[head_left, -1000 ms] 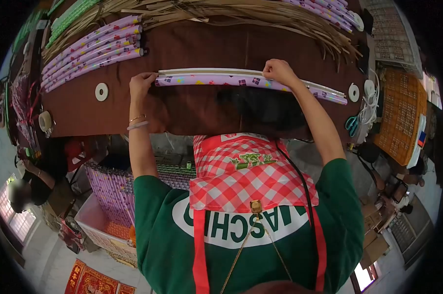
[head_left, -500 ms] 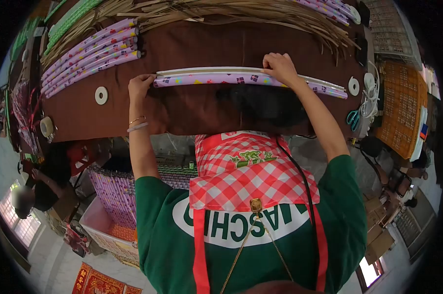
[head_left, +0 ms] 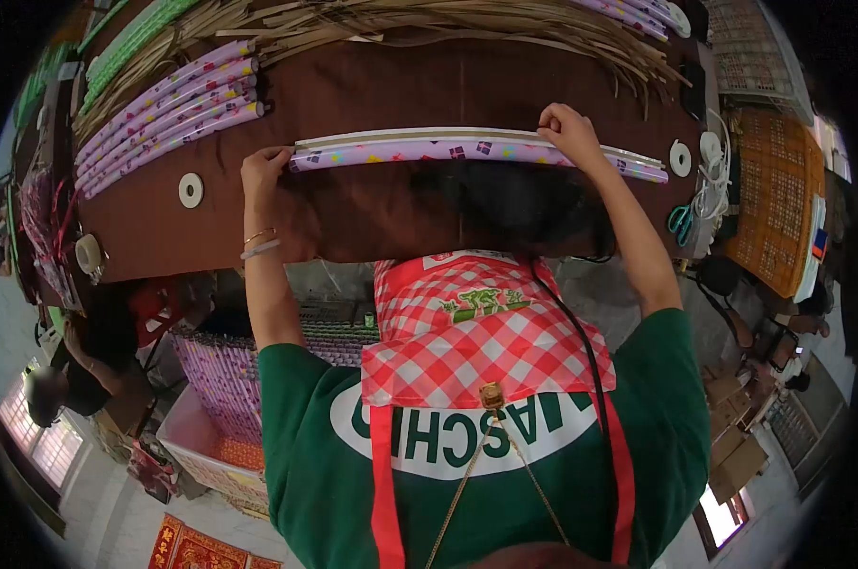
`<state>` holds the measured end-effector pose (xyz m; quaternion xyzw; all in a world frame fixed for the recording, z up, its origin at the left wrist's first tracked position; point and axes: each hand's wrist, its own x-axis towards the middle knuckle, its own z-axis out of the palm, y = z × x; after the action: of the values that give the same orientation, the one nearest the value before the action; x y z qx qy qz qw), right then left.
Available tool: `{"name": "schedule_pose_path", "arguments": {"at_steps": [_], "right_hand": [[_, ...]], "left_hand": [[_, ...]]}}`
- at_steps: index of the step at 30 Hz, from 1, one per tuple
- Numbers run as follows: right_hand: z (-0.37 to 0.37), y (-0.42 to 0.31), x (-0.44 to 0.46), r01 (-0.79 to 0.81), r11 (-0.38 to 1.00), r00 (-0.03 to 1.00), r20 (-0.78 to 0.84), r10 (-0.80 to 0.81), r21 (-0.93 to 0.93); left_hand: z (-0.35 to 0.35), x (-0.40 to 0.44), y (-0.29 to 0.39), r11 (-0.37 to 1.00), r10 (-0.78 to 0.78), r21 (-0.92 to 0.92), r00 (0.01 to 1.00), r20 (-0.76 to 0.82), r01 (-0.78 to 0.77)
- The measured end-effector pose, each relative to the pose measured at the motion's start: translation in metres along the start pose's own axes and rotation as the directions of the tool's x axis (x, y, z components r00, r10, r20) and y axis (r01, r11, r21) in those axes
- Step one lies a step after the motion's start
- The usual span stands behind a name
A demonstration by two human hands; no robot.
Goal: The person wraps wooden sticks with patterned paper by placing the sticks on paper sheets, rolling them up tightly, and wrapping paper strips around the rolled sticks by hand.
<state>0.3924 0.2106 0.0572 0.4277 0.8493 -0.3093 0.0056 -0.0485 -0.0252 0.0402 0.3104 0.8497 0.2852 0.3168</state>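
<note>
A long purple patterned tube (head_left: 410, 153) lies across the brown cloth, with a white strip (head_left: 429, 134) running along its far edge. My left hand (head_left: 266, 165) is closed at the left end of the strip and tube, its fingertips pinching there. Farther right, my right hand (head_left: 569, 130) has its fingers pressed together on the strip's upper edge, above the tube's right part. What exactly lies between those fingers is too small to make out.
Purple rolls (head_left: 173, 114) lie at the left, near brown strips (head_left: 429, 21) along the back. A tape ring (head_left: 191, 190) rests on the brown cloth (head_left: 353, 228). Blue scissors (head_left: 679, 222) and white cord (head_left: 711, 194) are at the right. Another person (head_left: 88, 365) is at lower left.
My right hand has slid right along the strip. My left hand stays at the left end, and the whole table view has shifted slightly left.
</note>
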Motion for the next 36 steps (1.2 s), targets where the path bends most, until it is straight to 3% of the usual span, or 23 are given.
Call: {"name": "schedule_pose_path", "arguments": {"at_steps": [2,6,11,24,29,36], "right_hand": [[0.0,0.005,-0.003,-0.086,0.992,0.996,-0.013,0.088,0.087],[0.004,-0.003,0.001,-0.101,0.992,0.995,0.019,0.099,0.078],[0.017,-0.009,0.008,0.019,0.999,1.0,-0.008,-0.02,-0.031],[-0.01,0.016,-0.004,0.007,0.98,0.999,0.032,-0.001,-0.199],[-0.011,0.031,-0.013,0.151,0.945,0.985,-0.034,-0.168,-0.289],[-0.019,0.039,-0.017,0.112,0.946,0.988,-0.071,-0.14,-0.306]], "left_hand": [[-0.001,0.002,-0.004,1.0,0.003,0.009,1.0,0.007,-0.003],[-0.001,-0.001,0.004,0.997,-0.016,0.072,1.0,-0.016,0.017],[-0.001,-0.003,0.008,0.998,-0.003,0.055,1.0,-0.028,0.004],[-0.002,0.003,0.002,0.997,-0.031,0.076,0.999,0.023,0.029],[-0.002,0.002,0.001,0.996,-0.011,0.084,1.0,0.008,0.011],[-0.001,0.0,0.004,0.998,-0.006,0.06,1.0,-0.028,0.008]]}}
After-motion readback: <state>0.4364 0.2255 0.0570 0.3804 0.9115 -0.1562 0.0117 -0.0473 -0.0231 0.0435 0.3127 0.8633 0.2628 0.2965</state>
